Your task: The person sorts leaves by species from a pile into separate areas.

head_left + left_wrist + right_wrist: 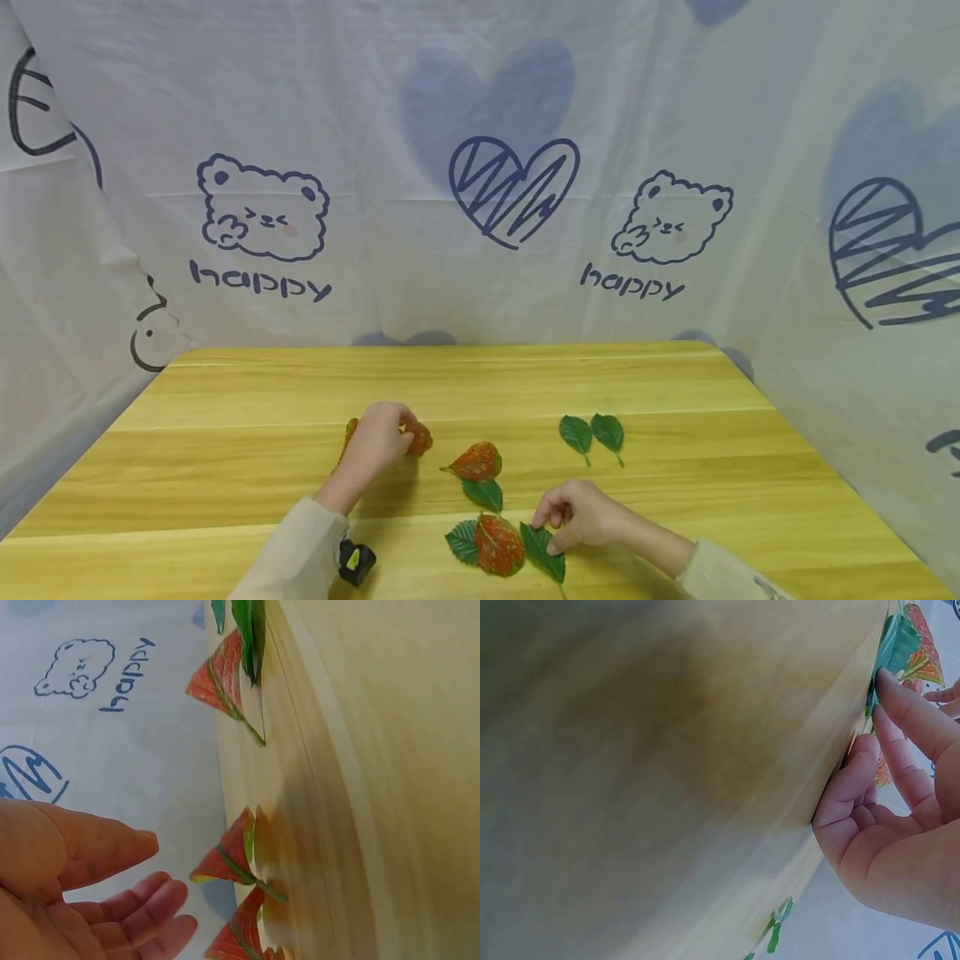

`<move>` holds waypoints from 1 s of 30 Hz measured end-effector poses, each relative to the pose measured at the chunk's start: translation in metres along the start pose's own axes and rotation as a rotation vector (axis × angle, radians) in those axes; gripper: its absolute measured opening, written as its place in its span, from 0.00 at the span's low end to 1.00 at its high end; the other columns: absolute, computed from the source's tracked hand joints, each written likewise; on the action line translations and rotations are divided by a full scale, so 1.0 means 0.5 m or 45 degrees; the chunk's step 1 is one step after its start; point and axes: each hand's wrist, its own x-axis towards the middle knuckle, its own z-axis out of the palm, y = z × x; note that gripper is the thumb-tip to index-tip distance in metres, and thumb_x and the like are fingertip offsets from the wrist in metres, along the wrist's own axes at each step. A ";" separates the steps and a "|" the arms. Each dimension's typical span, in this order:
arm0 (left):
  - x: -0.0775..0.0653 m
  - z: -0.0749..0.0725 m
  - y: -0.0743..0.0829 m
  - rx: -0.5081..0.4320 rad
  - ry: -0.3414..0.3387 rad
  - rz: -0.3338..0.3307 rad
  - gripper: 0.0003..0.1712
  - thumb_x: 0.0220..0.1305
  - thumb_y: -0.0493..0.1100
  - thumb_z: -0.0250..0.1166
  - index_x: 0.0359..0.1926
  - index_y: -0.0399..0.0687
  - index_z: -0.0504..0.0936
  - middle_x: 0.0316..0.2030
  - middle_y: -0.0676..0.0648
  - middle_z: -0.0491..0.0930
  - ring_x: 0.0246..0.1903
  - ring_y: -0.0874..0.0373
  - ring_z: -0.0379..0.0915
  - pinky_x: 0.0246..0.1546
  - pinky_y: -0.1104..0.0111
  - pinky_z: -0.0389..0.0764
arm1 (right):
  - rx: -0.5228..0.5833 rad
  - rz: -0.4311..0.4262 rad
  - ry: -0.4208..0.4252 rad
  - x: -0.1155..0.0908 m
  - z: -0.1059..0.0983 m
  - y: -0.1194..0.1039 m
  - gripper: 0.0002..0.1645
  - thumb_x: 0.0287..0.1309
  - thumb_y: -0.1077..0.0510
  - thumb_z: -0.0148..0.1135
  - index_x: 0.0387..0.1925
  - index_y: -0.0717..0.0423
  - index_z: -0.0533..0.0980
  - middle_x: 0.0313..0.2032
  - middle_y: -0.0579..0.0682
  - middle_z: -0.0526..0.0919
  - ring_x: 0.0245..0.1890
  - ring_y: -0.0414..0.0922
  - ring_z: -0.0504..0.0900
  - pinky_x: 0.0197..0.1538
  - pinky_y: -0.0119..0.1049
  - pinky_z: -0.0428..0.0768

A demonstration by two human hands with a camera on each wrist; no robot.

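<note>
My left hand (382, 433) hovers over the table's left part, by a red leaf (420, 439) and another red leaf (350, 435) that it partly covers. In the left wrist view its fingers (146, 911) are loosely bent, with nothing between them and the thumb. Thumb and forefinger of my right hand (588, 512) pinch a green leaf (542, 550) at its edge, low over the table. Just left of that leaf lies a red leaf (499, 546), overlapping a second green leaf (462, 542). Behind them, a red leaf (477, 462) partly covers a green leaf (483, 494).
Two green leaves (608, 432) lie side by side farther back on the right. The wooden table (247, 392) ends against a pale printed curtain (382, 117) at the back. A black wrist device (356, 561) sits at the left sleeve.
</note>
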 end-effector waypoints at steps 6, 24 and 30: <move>-0.008 0.007 -0.005 -0.057 0.040 0.139 0.04 0.51 0.29 0.62 0.26 0.39 0.82 0.26 0.46 0.78 0.29 0.53 0.74 0.28 0.64 0.76 | 0.006 -0.005 -0.002 0.000 0.000 0.000 0.12 0.35 0.75 0.66 0.28 0.66 0.78 0.21 0.47 0.70 0.16 0.36 0.60 0.19 0.23 0.62; -0.059 0.035 0.016 -0.239 -0.084 0.195 0.03 0.50 0.32 0.66 0.29 0.38 0.83 0.24 0.51 0.75 0.23 0.61 0.68 0.22 0.72 0.71 | -0.019 -0.014 0.000 0.001 0.000 -0.001 0.12 0.36 0.74 0.67 0.28 0.65 0.78 0.21 0.47 0.70 0.18 0.36 0.62 0.20 0.23 0.62; -0.071 0.043 0.013 -0.397 -0.200 0.248 0.05 0.49 0.33 0.67 0.30 0.36 0.83 0.24 0.50 0.76 0.19 0.63 0.66 0.18 0.74 0.69 | -0.015 -0.011 0.002 0.000 0.000 -0.003 0.12 0.35 0.75 0.67 0.28 0.65 0.78 0.21 0.47 0.70 0.17 0.36 0.62 0.20 0.23 0.62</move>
